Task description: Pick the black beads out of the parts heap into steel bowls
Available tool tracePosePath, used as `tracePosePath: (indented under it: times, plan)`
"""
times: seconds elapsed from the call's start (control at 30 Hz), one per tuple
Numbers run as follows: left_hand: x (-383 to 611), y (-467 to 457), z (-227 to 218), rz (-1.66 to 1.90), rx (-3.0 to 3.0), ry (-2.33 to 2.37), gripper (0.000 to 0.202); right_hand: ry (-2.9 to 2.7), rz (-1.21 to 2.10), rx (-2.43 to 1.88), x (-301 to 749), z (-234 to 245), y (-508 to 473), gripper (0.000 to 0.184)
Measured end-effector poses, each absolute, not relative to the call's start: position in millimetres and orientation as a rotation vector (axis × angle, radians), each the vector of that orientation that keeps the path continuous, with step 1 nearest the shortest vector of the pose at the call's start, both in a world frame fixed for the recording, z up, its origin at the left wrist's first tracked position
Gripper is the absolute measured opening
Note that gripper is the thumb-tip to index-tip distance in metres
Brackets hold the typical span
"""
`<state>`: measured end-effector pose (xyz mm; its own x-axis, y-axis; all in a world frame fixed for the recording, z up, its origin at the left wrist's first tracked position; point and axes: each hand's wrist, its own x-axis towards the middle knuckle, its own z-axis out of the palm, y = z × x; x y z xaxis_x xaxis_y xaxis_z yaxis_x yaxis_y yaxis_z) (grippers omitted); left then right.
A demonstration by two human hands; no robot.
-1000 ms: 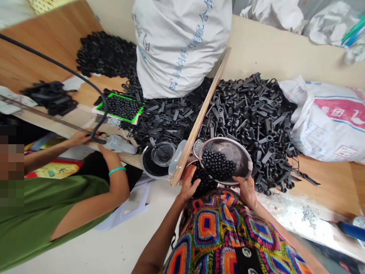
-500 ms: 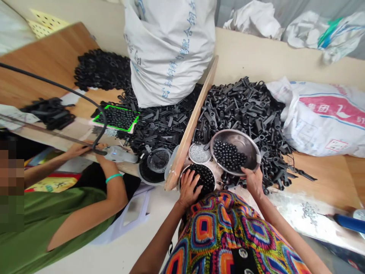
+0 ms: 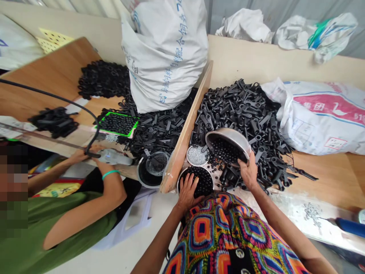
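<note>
My right hand grips the rim of a steel bowl that holds small black balls. The bowl is tilted toward me over the heap of black plastic parts. My left hand lies with spread fingers on a round dish full of black balls at the table's near edge. A small dish of silvery bits sits between the two.
A wooden board splits the table. Left of it a person in a green shirt holds a corded tool near a green-edged tray and nested bowls. White sacks stand behind, with another sack at right.
The steel bowl has moved away from the near dish and now tips onto the parts heap. My left hand has slid onto the dish of balls. The view has shifted down.
</note>
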<state>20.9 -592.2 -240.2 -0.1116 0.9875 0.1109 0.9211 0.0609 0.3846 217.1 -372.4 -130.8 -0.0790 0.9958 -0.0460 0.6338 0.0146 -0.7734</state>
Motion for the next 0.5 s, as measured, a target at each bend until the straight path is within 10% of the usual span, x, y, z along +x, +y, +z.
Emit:
tracePosePath:
  times: [0.5]
  plan:
    - [26.4, -591.1, -248.0, 0.523, 1.894, 2.24, 0.088, -1.671, 0.991, -1.485, 224.7, -130.1, -347.9, 0.063]
